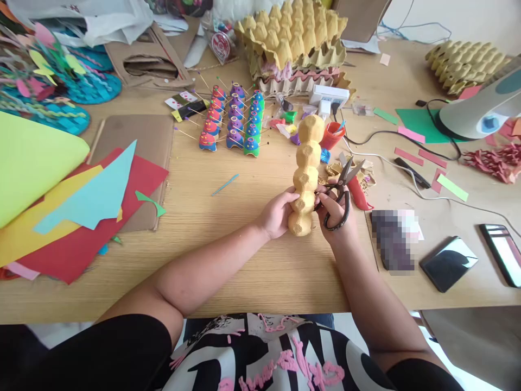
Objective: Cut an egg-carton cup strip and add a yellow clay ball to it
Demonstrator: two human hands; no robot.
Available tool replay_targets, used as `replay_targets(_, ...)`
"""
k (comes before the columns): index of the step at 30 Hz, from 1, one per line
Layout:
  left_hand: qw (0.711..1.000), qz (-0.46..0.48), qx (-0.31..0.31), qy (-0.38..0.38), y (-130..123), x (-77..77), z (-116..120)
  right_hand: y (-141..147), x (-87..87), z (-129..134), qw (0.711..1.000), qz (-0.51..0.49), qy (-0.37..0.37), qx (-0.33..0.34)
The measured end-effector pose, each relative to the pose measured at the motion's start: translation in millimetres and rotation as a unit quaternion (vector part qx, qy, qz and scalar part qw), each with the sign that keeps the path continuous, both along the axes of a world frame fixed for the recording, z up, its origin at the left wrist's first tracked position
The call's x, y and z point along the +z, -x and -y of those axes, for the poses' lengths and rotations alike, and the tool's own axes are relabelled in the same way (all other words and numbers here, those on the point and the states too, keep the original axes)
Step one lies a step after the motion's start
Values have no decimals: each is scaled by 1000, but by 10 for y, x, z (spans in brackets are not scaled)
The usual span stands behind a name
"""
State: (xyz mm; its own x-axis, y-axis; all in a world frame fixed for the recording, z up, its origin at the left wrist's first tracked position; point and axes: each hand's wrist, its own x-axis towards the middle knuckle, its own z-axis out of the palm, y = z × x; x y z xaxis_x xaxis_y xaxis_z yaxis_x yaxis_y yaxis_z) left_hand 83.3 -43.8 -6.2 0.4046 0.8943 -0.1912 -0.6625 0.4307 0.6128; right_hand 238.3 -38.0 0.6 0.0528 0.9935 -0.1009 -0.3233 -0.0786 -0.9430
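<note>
A yellow egg-carton strip [306, 178] of several bumps stands lengthwise between my hands, over the wooden table. My left hand [278, 215] is closed on the strip's left side near its lower end. On the other side, my right hand [334, 213] has its fingers in the black handles of the scissors [342, 190] and also touches the strip. The scissor blades are apart and point up and to the right, away from the strip. Beyond and to the left stand three rows of painted carton pieces, red [210, 126], purple [235, 124] and blue-green [254, 124].
Stacked egg trays [291, 41] are at the back. Coloured paper [93, 201] lies on cardboard at left. An orange cup [331, 134], a red-handled tool [358, 194], cables, a white lamp base [482, 111] and phones [502, 252] are on the right.
</note>
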Motion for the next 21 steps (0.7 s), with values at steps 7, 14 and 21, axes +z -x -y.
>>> replay_targets(7,999,-36,-27,-29,-25,-84,32,-7,-18,-7,999,-53,6,-1)
replay_targets(14,997,-28,27,-70,-39,-110,11,-53,-112,-47,1000,9,-18,11)
replay_targets(21,996,51,15,-67,-27,-69,-37,0,-125,19,998,36,-30,51)
